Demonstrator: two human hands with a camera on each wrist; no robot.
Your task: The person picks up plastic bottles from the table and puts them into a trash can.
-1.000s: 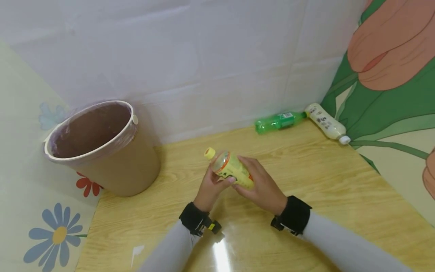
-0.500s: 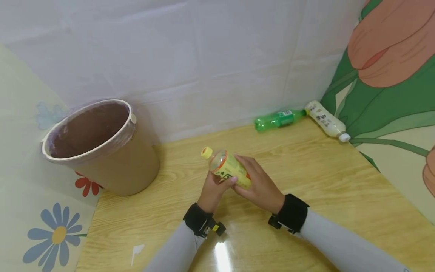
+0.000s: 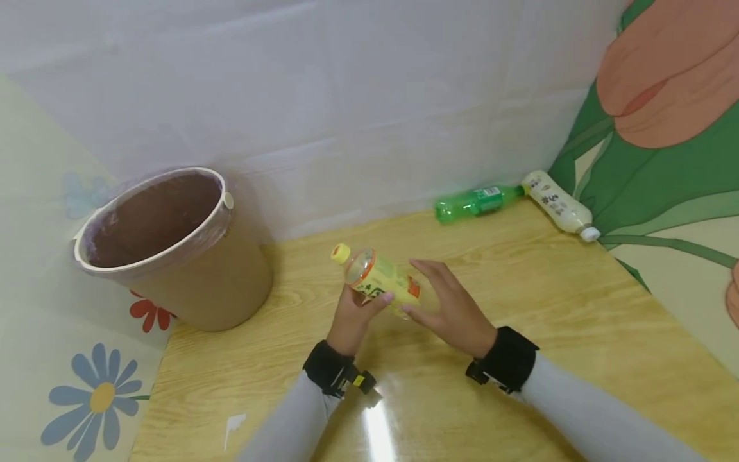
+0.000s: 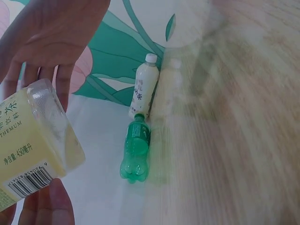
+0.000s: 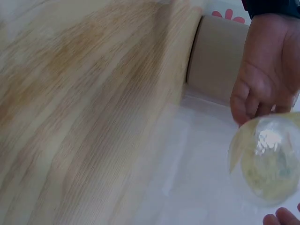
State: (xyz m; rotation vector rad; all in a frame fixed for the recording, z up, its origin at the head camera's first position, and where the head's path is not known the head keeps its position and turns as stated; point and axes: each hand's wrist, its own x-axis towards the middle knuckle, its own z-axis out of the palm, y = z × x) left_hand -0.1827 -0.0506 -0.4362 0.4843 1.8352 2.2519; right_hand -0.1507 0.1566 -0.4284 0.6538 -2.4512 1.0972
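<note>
The yellow bottle [image 4: 28, 150] reads "THEMUM" and "净含量:450毫升" above a barcode [image 4: 30, 179] (digits unclear); lettering on the white bottle [image 3: 557, 202], near the table's [image 3: 548, 289] far right corner, is blurred.

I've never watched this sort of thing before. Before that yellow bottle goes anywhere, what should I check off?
1. Bottle secured: ok, the left hand grips it.
2. Right hand clear of it: cannot tell; its fingers are spread around the base end, but contact is unclear.
3. Cap on: ok, it sits on the neck; how tight cannot be seen.
4. Bottle upright: not ok, it is tilted, cap end toward the bin side.
5. Bin open: ok, it stands upright with its mouth uncovered.
6. Other bottles out of the way: ok, the green bottle and white bottle lie apart from both hands.
</note>
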